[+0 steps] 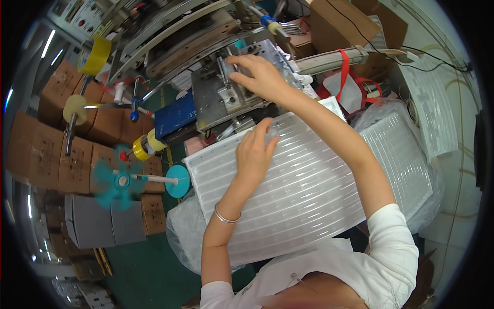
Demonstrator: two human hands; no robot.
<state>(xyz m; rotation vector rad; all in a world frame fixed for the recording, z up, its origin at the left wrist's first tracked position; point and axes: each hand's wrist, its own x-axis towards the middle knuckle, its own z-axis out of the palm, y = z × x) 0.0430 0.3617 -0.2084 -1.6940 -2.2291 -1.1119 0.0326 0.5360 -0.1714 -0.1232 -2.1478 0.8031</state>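
My left hand (253, 152) hovers over the far edge of a large whitish ribbed plastic tray (293, 190). Its fingers point away from me and the thumb stands apart. Something pale shows between thumb and forefinger; I cannot tell whether it is a small clear piece or the tray behind. Farther off, my right hand (260, 77) reaches over a metal fixture (229, 95) on the machine's steel plate (208, 110). Forefinger and thumb are spread, their tips close beside an upright-looking metal rod (224, 71). No held object shows in that hand.
A machine frame (190, 38) rises beyond the fixture, with a blue block (176, 117) to its left. At left are a spinning teal fan (121, 180), tape rolls (140, 148) and stacked cartons (38, 149). More ribbed trays (399, 159) and a red-handled bag (350, 92) lie right.
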